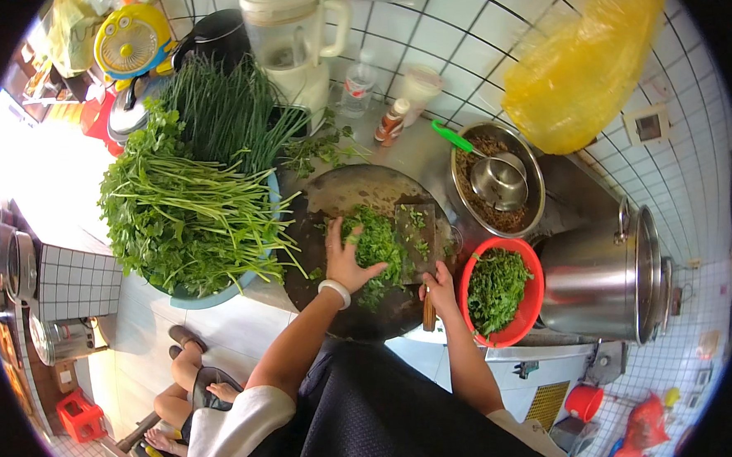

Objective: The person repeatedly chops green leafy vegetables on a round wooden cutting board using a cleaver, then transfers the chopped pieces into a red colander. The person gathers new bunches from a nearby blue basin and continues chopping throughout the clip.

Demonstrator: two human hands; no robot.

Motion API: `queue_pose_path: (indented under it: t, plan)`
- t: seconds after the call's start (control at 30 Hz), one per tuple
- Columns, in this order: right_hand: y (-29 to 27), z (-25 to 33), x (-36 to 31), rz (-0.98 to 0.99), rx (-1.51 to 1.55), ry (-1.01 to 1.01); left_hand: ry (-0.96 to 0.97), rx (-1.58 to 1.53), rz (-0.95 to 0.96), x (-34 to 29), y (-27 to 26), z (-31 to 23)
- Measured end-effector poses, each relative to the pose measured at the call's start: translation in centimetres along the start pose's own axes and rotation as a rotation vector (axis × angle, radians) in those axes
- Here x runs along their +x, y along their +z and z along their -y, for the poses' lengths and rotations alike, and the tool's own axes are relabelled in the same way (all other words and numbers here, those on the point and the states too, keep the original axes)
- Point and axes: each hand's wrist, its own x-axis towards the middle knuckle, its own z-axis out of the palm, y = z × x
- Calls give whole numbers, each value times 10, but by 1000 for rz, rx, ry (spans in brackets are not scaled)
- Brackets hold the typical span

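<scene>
My right hand (439, 287) grips the wooden handle of a cleaver (417, 234), whose broad blade lies flat with green bits stuck on it. Fingers spread, my left hand (350, 262) rests against a heap of chopped green herbs (378, 246) beside the blade. Both the heap and the cleaver are on a round dark chopping board (331, 195). A white bangle circles my left wrist. Right of the cleaver stands a red bowl (539, 284) holding chopped greens (498, 288).
Left of the board, a blue basin (208, 301) is piled with leafy stalks (191, 204) and long chives (219, 112). Behind stand a blender (294, 46) and a bottle (392, 121). At right are a steel bowl with a ladle (498, 182) and a large pot (596, 278). Someone sits at lower left.
</scene>
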Motion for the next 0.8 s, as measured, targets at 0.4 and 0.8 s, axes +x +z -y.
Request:
queue_pose_path:
  t: [0.4, 0.8]
  plan:
    - [63, 0, -17, 370, -68, 1, 54, -57, -132, 1, 14, -9]
    - [16, 13, -51, 368, 123, -60, 290, 15, -212, -2, 9, -87]
